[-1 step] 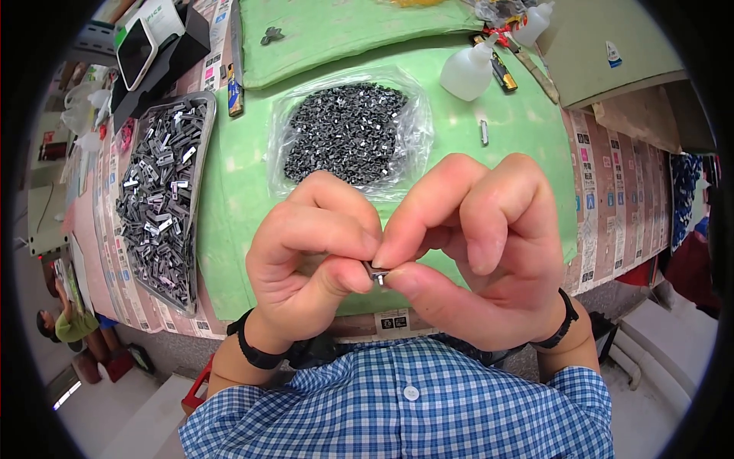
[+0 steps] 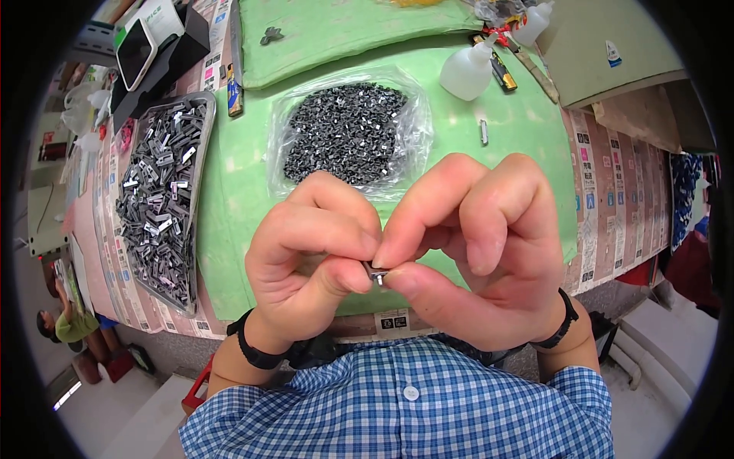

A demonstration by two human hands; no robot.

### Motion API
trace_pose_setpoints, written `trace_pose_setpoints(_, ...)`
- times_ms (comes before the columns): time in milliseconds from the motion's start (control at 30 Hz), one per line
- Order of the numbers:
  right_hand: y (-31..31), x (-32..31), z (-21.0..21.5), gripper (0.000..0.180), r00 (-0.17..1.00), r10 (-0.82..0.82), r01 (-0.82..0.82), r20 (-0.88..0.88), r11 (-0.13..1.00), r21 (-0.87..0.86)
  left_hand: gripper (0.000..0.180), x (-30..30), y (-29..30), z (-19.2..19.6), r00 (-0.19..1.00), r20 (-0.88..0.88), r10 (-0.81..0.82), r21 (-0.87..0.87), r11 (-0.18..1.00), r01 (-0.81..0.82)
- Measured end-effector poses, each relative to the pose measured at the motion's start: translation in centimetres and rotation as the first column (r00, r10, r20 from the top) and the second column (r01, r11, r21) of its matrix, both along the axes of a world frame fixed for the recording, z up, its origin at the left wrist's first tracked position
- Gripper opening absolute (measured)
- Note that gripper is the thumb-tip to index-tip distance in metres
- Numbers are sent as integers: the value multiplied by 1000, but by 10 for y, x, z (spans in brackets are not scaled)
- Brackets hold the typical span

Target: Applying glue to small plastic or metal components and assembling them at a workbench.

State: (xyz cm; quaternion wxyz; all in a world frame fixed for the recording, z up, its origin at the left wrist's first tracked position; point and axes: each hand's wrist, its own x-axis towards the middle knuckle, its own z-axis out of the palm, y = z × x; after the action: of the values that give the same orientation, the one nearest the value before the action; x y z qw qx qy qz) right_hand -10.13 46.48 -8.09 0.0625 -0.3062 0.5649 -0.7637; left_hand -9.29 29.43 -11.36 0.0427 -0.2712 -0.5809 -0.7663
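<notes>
My left hand point(image 2: 310, 256) and my right hand point(image 2: 474, 252) meet close to my chest, above the near edge of a green mat point(image 2: 237, 191). Thumbs and forefingers of both hands pinch one small metal part point(image 2: 377, 274), mostly hidden by the fingertips. Beyond the hands, a heap of small dark metal parts point(image 2: 344, 130) lies on a clear plastic bag. Each wrist wears a black band.
A grey tray point(image 2: 197, 294) full of larger metal pieces sits at the left. At the back are a white squeeze bottle point(image 2: 465, 73), a small metal pin point(image 2: 484, 131) and a device on a black stand point(image 2: 138, 50). Another person point(image 2: 65, 321) sits at the lower left.
</notes>
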Motion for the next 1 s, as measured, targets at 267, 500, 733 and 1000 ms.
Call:
trace_pose_setpoints(267, 1, -2, -3, 41, 998, -44, 45, -42, 998, 35, 19, 1, 2, 4, 999, 46, -9, 19, 1000, 8)
trace_pose_setpoints(500, -2, -2, -4, 39, 998, -60, 60, -16, 998, 15, 13, 2, 1, 5, 999, 42, -13, 2, 1000, 13)
trace_pose_setpoints(733, -4, -2, -6, 38, 998, -49, 50, 45, 999, -18, 13, 6, 3, 15, 922, 333, -197, 162, 975, 150)
trace_pose_setpoints(1000, -6, -1, -3, 36, 980, 4, 16, 201, 995, -98, 14, 8, 1, 16, 788, 474, -392, 380, 899, 218)
